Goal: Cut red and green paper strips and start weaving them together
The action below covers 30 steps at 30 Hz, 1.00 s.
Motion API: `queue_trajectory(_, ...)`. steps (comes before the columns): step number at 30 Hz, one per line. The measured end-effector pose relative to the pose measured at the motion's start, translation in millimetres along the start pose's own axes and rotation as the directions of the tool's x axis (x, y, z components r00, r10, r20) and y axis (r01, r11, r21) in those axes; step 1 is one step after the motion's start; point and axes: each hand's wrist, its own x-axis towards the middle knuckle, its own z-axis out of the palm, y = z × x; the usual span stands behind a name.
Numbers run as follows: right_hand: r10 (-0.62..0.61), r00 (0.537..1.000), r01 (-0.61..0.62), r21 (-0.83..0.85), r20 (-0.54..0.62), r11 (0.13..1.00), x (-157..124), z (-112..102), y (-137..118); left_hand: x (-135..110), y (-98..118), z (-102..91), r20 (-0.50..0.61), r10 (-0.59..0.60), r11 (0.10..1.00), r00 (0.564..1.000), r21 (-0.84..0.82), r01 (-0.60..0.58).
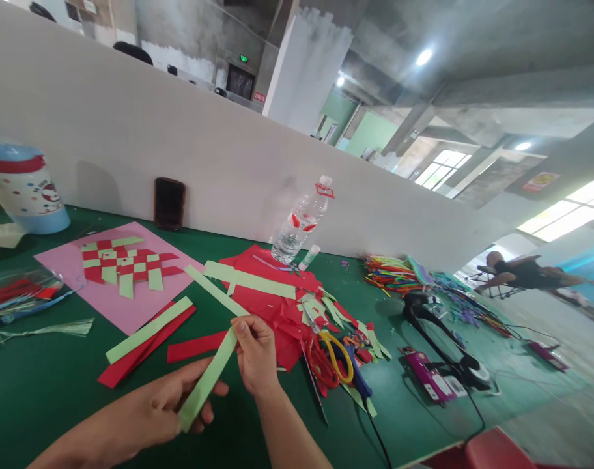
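A light green paper strip [210, 380] slants between my two hands above the green table. My right hand [254, 352] pinches its upper end between thumb and fingers. My left hand [155, 404] is closed around the lower end, some fingertips hidden behind the paper. A second length of green paper [213, 290] runs up and left from my right hand; whether it is the same strip, I cannot tell. Under and left of the hands lie a loose green strip [149, 330], crossed red strips [131, 361] and another red strip [197, 346]. A woven red-and-green fish shape [126, 260] rests on pink paper [131, 317].
Red paper [245, 264] and scraps lie centrally, with red and yellow scissors [336, 358] on top. Behind stand a water bottle [301, 221], glue stick [309, 257], phone [169, 203] and cup [26, 189]. Pipe cleaners [395, 270] and a black stand [443, 339] are right.
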Motion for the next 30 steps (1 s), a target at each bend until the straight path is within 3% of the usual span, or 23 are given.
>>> queue_trajectory(3, 0.025, 0.998, -0.027, 0.04, 0.052, 0.999, -4, 3, 1, 4, 1, 0.4, 0.086, 0.029, 0.973, 0.996, -0.231, -0.009)
queue_trajectory(6, 0.035, 0.992, -0.044, 0.071, 0.122, 0.997, -9, 9, 0, 9, 0, 7.1, 0.019, -0.053, 0.91, 0.998, -0.41, 0.057)
queue_trajectory(11, -0.037, 0.982, 0.015, 0.123, 0.183, 0.992, -14, 16, -4, 12, 4, 21.1, -0.053, -0.137, 0.89, 0.989, -0.445, 0.099)
queue_trajectory(14, -0.064, 0.977, 0.034, 0.147, 0.201, 0.989, -14, 16, -6, 11, 6, 23.3, -0.067, -0.127, 0.923, 0.99, -0.373, 0.093)
queue_trajectory(18, -0.04, 0.974, 0.005, 0.153, 0.222, 0.988, -11, 12, -7, 12, 6, 20.4, -0.173, -0.057, 0.97, 0.983, -0.241, 0.013)
queue_trajectory(24, 0.099, 0.967, -0.109, 0.033, 0.234, 0.993, -7, 6, -8, 14, 6, 13.7, -0.335, 0.054, 0.997, 0.941, -0.036, -0.07)
queue_trajectory(30, 0.144, 0.973, -0.123, -0.124, 0.181, 0.985, -10, 9, -4, 18, -2, 9.7, -0.316, 0.063, 0.983, 0.947, 0.183, -0.005)
